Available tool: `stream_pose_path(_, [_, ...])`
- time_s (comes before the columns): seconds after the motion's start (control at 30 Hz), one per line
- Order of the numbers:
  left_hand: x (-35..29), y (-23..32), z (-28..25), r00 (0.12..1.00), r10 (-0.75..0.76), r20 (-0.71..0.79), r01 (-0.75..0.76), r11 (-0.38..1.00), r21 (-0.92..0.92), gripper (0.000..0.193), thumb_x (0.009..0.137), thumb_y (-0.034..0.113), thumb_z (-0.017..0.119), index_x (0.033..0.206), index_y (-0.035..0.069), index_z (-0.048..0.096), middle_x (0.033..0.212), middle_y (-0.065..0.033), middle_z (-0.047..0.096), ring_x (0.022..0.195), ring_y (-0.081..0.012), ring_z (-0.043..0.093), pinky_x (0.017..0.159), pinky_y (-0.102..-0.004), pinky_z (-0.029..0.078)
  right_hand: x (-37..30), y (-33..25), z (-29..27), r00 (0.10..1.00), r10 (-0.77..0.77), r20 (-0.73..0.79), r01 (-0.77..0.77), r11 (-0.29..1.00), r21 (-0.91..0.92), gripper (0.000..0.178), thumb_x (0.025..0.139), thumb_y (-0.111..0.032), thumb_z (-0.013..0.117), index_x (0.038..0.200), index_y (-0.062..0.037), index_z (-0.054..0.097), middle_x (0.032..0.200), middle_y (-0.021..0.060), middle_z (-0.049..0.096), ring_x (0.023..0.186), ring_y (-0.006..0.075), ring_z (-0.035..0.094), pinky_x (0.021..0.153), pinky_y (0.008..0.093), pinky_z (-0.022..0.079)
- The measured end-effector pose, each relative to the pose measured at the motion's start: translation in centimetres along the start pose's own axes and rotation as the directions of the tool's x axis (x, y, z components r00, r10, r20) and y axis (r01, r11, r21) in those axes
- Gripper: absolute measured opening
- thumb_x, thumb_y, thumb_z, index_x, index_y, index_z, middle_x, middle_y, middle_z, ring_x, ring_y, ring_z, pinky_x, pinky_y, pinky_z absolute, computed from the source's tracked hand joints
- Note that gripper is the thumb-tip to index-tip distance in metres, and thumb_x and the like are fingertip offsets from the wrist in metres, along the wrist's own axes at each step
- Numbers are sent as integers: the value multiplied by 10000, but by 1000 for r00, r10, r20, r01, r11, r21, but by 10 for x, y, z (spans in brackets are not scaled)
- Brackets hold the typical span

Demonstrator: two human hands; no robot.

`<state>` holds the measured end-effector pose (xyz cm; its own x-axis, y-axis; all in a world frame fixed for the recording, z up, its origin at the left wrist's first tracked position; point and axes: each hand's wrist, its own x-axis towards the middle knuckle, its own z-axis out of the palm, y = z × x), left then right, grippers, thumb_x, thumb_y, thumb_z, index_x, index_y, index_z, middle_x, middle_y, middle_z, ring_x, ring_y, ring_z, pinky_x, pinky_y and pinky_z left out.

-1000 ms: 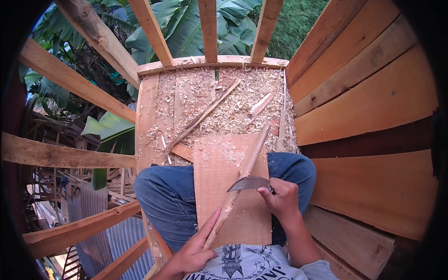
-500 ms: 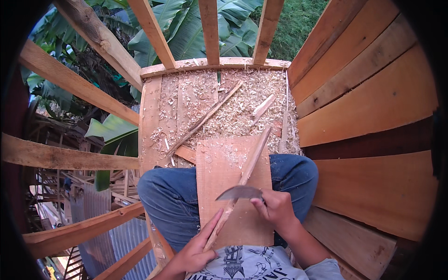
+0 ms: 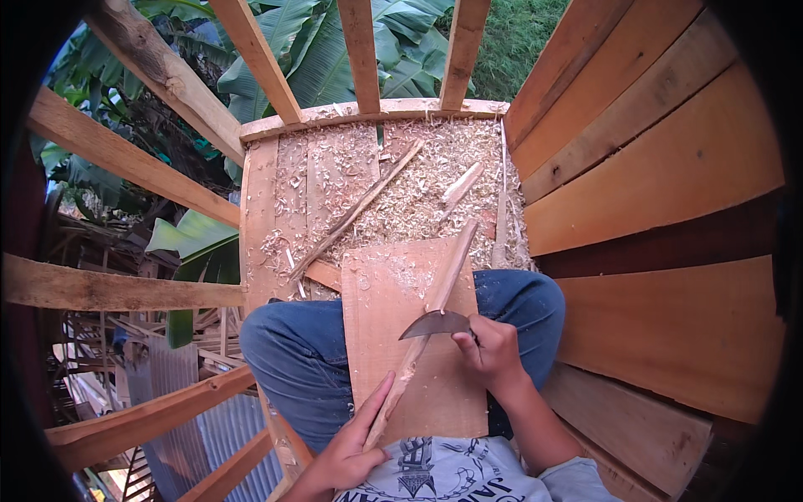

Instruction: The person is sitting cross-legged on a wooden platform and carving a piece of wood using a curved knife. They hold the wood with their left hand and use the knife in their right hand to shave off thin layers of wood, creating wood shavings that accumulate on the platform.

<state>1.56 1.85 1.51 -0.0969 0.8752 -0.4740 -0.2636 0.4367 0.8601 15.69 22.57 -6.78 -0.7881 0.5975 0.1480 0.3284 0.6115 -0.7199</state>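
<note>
My left hand point(image 3: 358, 442) is closed around the lower end of a wooden stick point(image 3: 408, 368), which slants up and away to the right. A flat wooden board point(image 3: 376, 322) lies across my lap under the stick. In my right hand point(image 3: 492, 351) is a curved-blade knife point(image 3: 435, 324), its handle mostly hidden by my fingers. The dark blade crosses the stick around its middle, its tip pointing left. A small curl of wood shows at the blade's upper edge.
Wood shavings point(image 3: 418, 197) cover much of the plank floor point(image 3: 261, 209) ahead. A long thin stick point(image 3: 360, 207) and a short wood piece point(image 3: 460, 186) lie among them. Wooden rails point(image 3: 134, 283) stand at left and front, a plank wall point(image 3: 652, 201) at right. Banana leaves point(image 3: 326, 58) hang outside.
My right hand has pushed the knife a little farther up the stick, away from me. My left hand keeps its hold. The whole view has shifted slightly.
</note>
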Motion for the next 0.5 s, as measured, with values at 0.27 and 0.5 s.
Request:
stream_pose_path(0.27, [0,-5,-2,1000,8,0,-8,999,-37,978,649,-14,534,1538,-4,127,1561,-217,226,1469,-270,186,1174,-336,128,1,-6,7,996,-94,9,94,994,64,398,890,-338,668,666,-49,511,581,137,534,517,320,579,472,398,451])
stream_pose_path(0.5, [2,-10,-4,999,34,7,-33,995,-89,985,643,0,539,1538,-5,129,1558,-203,238,1465,-262,195,1171,-332,117,-3,-8,6,984,-162,70,157,985,74,386,879,-336,684,655,-66,521,582,123,537,512,312,584,455,386,443])
